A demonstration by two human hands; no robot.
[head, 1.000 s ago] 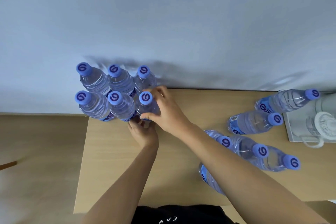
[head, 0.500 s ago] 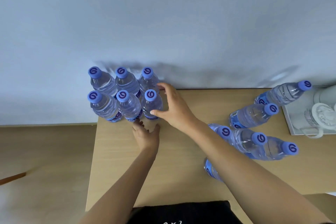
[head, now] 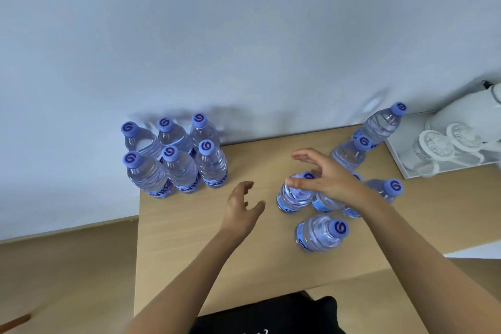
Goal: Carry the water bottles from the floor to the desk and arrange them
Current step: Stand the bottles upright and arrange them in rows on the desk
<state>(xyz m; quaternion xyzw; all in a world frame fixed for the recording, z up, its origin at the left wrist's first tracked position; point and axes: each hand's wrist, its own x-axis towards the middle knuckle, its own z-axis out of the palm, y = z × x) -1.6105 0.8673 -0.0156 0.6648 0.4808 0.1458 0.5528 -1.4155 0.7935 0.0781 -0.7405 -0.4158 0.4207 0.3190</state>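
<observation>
Several clear water bottles with blue caps stand in a tight two-row block [head: 173,157] at the desk's [head: 189,247] far left corner against the wall. More bottles stand loosely on the right: one [head: 292,195] just under my right hand, one nearer me [head: 320,234], two near the wall [head: 382,125] [head: 349,153], others partly hidden behind my wrist. My right hand [head: 325,176] hovers with spread fingers over the loose bottle's cap, holding nothing. My left hand [head: 241,206] hangs above the bare desk between the two groups, fingers loosely curled and empty.
A white tray [head: 398,160] with upturned glass cups and a white kettle [head: 466,114] sits at the desk's far right. A pale wall runs behind the desk. Wooden floor lies to the left. My dark clothing shows at the near edge.
Both hands have left the arranged block and moved right. My right hand now hovers over a loose bottle; my left hand has drawn back over the desk. The view has shifted right.
</observation>
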